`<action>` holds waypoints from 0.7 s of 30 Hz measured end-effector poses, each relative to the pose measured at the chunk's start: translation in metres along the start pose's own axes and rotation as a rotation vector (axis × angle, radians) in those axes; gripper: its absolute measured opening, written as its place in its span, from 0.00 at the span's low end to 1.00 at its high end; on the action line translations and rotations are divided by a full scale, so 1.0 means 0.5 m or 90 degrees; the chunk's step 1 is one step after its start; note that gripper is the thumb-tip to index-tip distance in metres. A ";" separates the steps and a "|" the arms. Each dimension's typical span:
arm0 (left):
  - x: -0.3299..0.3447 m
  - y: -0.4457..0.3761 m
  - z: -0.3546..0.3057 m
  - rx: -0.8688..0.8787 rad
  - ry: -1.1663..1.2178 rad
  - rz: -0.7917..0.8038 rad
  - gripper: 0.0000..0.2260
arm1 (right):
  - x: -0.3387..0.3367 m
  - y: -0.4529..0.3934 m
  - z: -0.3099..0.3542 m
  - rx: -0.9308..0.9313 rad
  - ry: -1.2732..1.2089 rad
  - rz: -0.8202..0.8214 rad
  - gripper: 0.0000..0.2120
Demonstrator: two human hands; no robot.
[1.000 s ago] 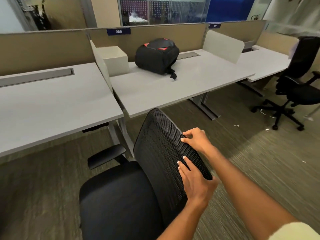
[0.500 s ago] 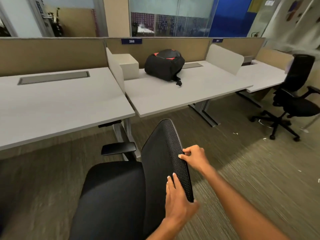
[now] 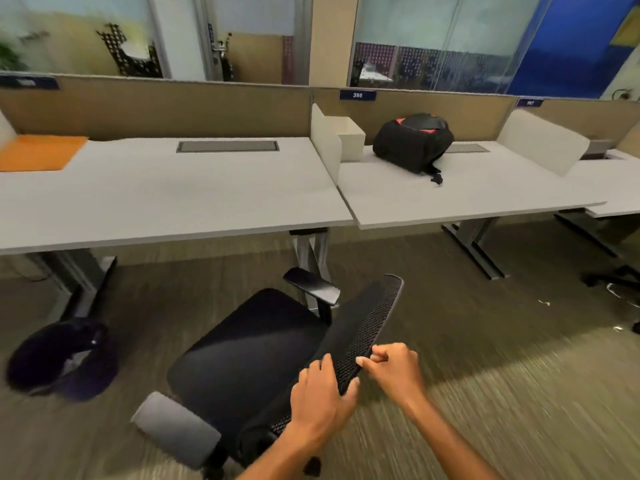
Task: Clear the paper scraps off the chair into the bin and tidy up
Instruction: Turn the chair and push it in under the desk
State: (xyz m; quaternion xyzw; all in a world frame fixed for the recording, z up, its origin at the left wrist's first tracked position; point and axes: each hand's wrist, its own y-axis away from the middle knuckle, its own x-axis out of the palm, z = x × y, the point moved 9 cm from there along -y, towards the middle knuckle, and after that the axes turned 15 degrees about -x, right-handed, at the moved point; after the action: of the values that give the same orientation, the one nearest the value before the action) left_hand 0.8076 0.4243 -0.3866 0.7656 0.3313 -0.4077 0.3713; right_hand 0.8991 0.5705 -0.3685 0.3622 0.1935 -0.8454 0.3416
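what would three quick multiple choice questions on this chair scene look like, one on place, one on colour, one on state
1. Where is the backpack?
A. on the floor
B. on a desk
C. on the chair seat

2. What colour is the sheet on the far left desk?
A. orange
B. green
C. pink

3. What is the state of the chair seat?
A. covered in scraps
B. holds a bag
C. bare

Answers:
1 B, it rests on the desk under the 386 sign.
2 A, it is plainly orange.
3 C, no scraps show on it while the left hand and right hand grip the backrest.
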 end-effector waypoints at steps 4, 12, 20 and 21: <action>-0.076 0.009 0.120 -0.042 -0.035 -0.078 0.39 | 0.078 0.063 0.054 -0.074 -0.069 0.116 0.14; -0.182 0.013 0.313 -0.082 -0.104 -0.138 0.33 | 0.072 0.035 0.226 -0.381 0.173 -0.008 0.20; -0.269 -0.016 0.473 -0.045 -0.132 -0.211 0.34 | 0.248 0.015 0.320 -0.504 0.304 0.144 0.29; -0.277 -0.024 0.493 -0.050 -0.135 -0.215 0.34 | 0.260 0.016 0.332 -0.511 0.302 0.134 0.29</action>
State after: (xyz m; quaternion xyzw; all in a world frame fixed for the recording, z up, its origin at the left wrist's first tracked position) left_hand 0.6427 0.1953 -0.3661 0.6370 0.4296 -0.5293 0.3598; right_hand 0.7596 0.4126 -0.3559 0.4024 0.5399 -0.5581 0.4849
